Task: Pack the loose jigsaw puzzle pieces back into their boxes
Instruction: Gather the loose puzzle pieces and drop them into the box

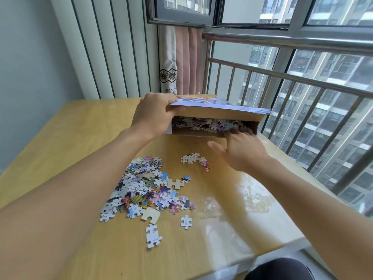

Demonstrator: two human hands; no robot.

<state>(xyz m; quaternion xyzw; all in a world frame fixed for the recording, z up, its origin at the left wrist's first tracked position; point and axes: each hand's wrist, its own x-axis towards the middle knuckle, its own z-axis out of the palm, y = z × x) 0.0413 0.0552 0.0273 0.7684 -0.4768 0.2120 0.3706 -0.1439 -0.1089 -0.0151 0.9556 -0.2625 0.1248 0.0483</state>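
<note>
Toward the table's [60,126] far edge, left hand [155,116] pinches the light cardboard puzzle box's [214,118] lid corner; right hand [240,146] – fingers spread – pushes slippery loose pieces [145,188] inside.

No readable text: only illegibly small print on white piece backs [153,236].

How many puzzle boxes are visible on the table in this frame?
1. The puzzle box sits at the table's far edge by the railing; the left hand grips its lifted lid, and the right hand reaches into its opening. None other shows.
</note>
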